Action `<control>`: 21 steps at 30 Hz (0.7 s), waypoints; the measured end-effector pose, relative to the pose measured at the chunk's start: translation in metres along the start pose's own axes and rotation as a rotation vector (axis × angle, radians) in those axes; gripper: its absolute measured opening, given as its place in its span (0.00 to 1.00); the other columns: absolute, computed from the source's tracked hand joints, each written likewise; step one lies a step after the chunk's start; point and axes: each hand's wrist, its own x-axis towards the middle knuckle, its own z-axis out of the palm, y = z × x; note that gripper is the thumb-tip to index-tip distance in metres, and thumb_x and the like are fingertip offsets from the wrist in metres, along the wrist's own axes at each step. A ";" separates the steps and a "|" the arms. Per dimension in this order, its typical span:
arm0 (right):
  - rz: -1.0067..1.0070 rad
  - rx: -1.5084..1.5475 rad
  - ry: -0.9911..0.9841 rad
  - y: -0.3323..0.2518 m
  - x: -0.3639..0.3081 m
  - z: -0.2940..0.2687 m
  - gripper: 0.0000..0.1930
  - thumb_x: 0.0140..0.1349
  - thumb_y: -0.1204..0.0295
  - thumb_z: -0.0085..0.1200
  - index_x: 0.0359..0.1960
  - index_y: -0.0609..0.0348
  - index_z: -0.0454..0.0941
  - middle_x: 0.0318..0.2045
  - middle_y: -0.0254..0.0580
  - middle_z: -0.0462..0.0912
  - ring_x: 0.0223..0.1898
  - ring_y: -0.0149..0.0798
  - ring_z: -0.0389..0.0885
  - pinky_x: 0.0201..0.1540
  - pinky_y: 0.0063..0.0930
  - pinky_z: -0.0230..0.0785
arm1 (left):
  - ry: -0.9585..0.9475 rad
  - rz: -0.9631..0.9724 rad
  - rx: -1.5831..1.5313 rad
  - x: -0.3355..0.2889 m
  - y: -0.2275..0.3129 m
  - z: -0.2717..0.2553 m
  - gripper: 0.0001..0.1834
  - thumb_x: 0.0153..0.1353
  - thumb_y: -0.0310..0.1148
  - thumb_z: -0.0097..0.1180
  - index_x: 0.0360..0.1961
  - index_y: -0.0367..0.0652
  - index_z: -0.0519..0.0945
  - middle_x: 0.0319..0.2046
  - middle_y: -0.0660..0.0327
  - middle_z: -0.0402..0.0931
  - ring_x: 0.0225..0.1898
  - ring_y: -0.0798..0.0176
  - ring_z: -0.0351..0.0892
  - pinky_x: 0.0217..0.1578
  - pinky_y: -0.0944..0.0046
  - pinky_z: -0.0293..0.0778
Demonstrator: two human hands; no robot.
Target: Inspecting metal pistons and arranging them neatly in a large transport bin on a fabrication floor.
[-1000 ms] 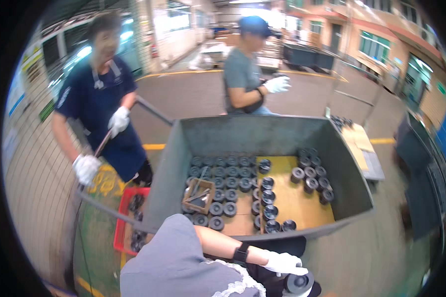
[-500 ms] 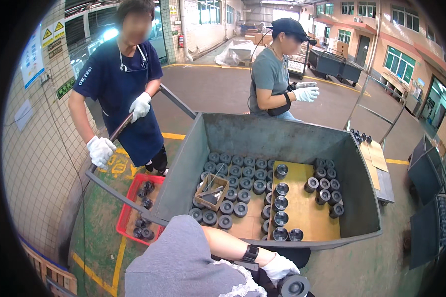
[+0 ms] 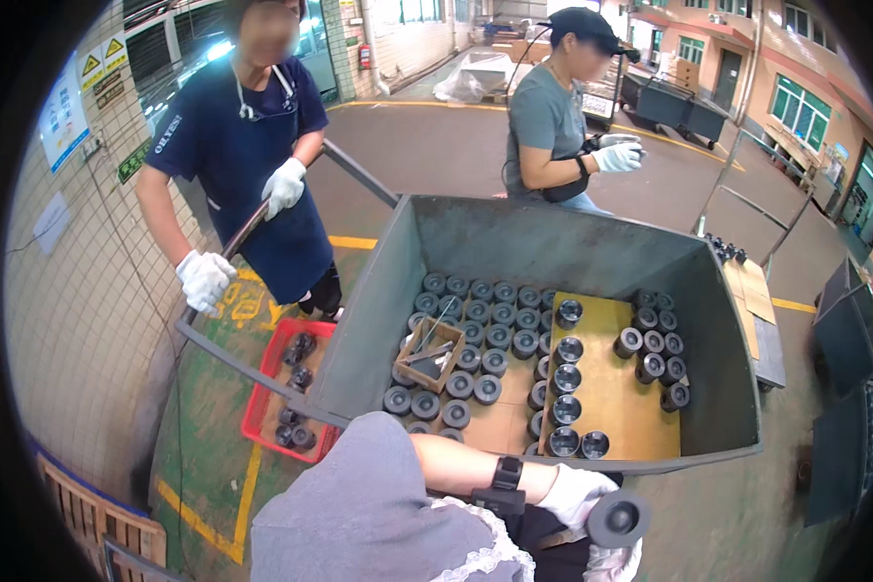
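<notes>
A dark grey round piston [image 3: 619, 520], its dished end facing me, is held up at the near side of the metal cart. My left hand [image 3: 574, 493], in a white glove, grips it from the left; its fingertips are behind the piston. Just below the piston is my right hand [image 3: 615, 563], also gloved and cut by the lower edge, its fingers mostly hidden. In the cart [image 3: 514, 215] stand rows of pistons [image 3: 498, 336], with a column of hollow-side-up ones [image 3: 567, 379] on a yellowish board [image 3: 601, 364].
A small wooden box [image 3: 430, 355] of tools sits on the pistons. Left of the cart is a red crate [image 3: 254, 419] of dark parts. One person [image 3: 272, 165] holds the cart's handle [image 3: 262, 218]; another [image 3: 553, 116] stands behind the cart. A trolley [image 3: 761, 344] is at right.
My left hand has risen and moved right with the piston. My right hand has come into view below it. The whole scene has shifted slightly rightward as my view moved.
</notes>
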 end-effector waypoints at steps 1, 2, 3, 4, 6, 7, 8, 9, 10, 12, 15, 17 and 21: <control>0.001 -0.035 0.007 0.006 0.009 -0.021 0.29 0.76 0.57 0.45 0.71 0.60 0.62 0.66 0.51 0.71 0.63 0.49 0.74 0.66 0.48 0.66 | 0.018 -0.182 -0.666 0.007 -0.007 0.001 0.12 0.68 0.34 0.53 0.50 0.43 0.78 0.48 0.60 0.82 0.52 0.59 0.80 0.55 0.42 0.75; -0.004 -0.064 0.017 0.009 0.012 -0.034 0.29 0.76 0.55 0.46 0.72 0.58 0.62 0.67 0.51 0.70 0.62 0.49 0.74 0.66 0.50 0.66 | 0.026 -0.361 -1.333 0.018 -0.017 -0.003 0.14 0.72 0.39 0.48 0.51 0.43 0.77 0.50 0.60 0.82 0.52 0.56 0.81 0.57 0.38 0.73; 0.001 -0.067 0.025 0.015 0.013 -0.047 0.29 0.76 0.55 0.46 0.72 0.58 0.62 0.67 0.51 0.70 0.62 0.49 0.74 0.66 0.50 0.66 | 0.048 -0.441 -1.404 0.024 -0.028 -0.006 0.16 0.73 0.42 0.45 0.52 0.43 0.76 0.50 0.59 0.82 0.54 0.53 0.80 0.60 0.34 0.68; -0.029 -0.110 0.021 0.017 0.010 -0.052 0.30 0.75 0.55 0.46 0.73 0.57 0.60 0.67 0.49 0.70 0.63 0.52 0.73 0.67 0.55 0.64 | 0.043 -0.458 -1.413 0.020 -0.020 -0.008 0.16 0.73 0.42 0.45 0.52 0.43 0.76 0.50 0.59 0.82 0.54 0.53 0.80 0.60 0.34 0.68; 0.086 0.095 -0.305 0.021 0.034 -0.085 0.21 0.75 0.55 0.46 0.60 0.54 0.70 0.56 0.43 0.77 0.54 0.45 0.77 0.57 0.48 0.69 | 0.130 0.176 0.176 0.011 0.021 -0.021 0.14 0.67 0.38 0.58 0.45 0.39 0.78 0.42 0.55 0.82 0.44 0.61 0.83 0.48 0.57 0.79; 0.209 0.343 -0.630 0.025 0.055 -0.122 0.18 0.75 0.55 0.44 0.48 0.52 0.80 0.45 0.39 0.85 0.44 0.35 0.82 0.45 0.36 0.77 | 0.168 0.236 0.349 0.013 0.025 -0.029 0.15 0.64 0.40 0.61 0.44 0.39 0.79 0.39 0.53 0.82 0.41 0.58 0.83 0.44 0.57 0.79; 0.052 0.184 -0.391 0.022 0.032 -0.093 0.16 0.75 0.56 0.45 0.52 0.49 0.80 0.48 0.36 0.84 0.43 0.28 0.81 0.43 0.28 0.77 | 0.217 0.287 0.517 0.013 0.026 -0.037 0.17 0.61 0.42 0.64 0.42 0.39 0.80 0.36 0.52 0.83 0.37 0.54 0.84 0.40 0.56 0.79; 0.096 0.252 -0.332 0.013 0.016 -0.051 0.18 0.76 0.59 0.46 0.61 0.51 0.75 0.52 0.38 0.82 0.45 0.32 0.82 0.46 0.30 0.78 | 0.184 0.099 0.669 0.007 0.055 -0.048 0.17 0.57 0.43 0.66 0.39 0.41 0.81 0.29 0.52 0.82 0.31 0.48 0.82 0.34 0.55 0.79; -0.277 -0.228 -0.175 0.007 -0.019 0.002 0.20 0.75 0.73 0.45 0.66 0.66 0.65 0.49 0.45 0.82 0.44 0.35 0.83 0.49 0.27 0.78 | 0.207 0.294 0.866 0.013 0.068 -0.052 0.15 0.58 0.43 0.66 0.36 0.42 0.82 0.26 0.52 0.81 0.27 0.44 0.81 0.31 0.53 0.79; -0.061 0.164 -0.215 0.004 -0.013 -0.007 0.26 0.73 0.77 0.45 0.71 0.64 0.58 0.57 0.50 0.78 0.48 0.43 0.83 0.56 0.38 0.79 | 0.203 0.202 0.800 0.019 0.065 -0.055 0.15 0.58 0.40 0.66 0.41 0.42 0.83 0.35 0.55 0.86 0.38 0.52 0.86 0.40 0.57 0.81; 0.239 0.546 -0.404 0.003 0.002 0.003 0.16 0.77 0.59 0.45 0.50 0.61 0.73 0.42 0.47 0.81 0.42 0.51 0.83 0.47 0.45 0.80 | 0.229 0.076 0.287 0.031 0.042 -0.051 0.16 0.62 0.39 0.63 0.47 0.41 0.82 0.42 0.56 0.86 0.44 0.57 0.86 0.47 0.58 0.81; 0.281 0.618 -0.448 0.007 0.003 0.004 0.19 0.77 0.58 0.46 0.52 0.64 0.75 0.45 0.53 0.84 0.44 0.54 0.85 0.50 0.48 0.80 | 0.303 -0.217 -0.812 0.048 0.018 -0.046 0.15 0.69 0.37 0.56 0.51 0.39 0.79 0.47 0.56 0.84 0.48 0.57 0.84 0.51 0.54 0.81; 0.241 0.675 -0.402 0.014 -0.015 0.010 0.25 0.76 0.53 0.45 0.53 0.66 0.77 0.48 0.58 0.85 0.49 0.57 0.85 0.53 0.49 0.80 | 0.191 -0.530 -1.508 0.058 0.000 -0.038 0.15 0.74 0.33 0.45 0.55 0.36 0.75 0.52 0.52 0.80 0.54 0.53 0.81 0.58 0.47 0.78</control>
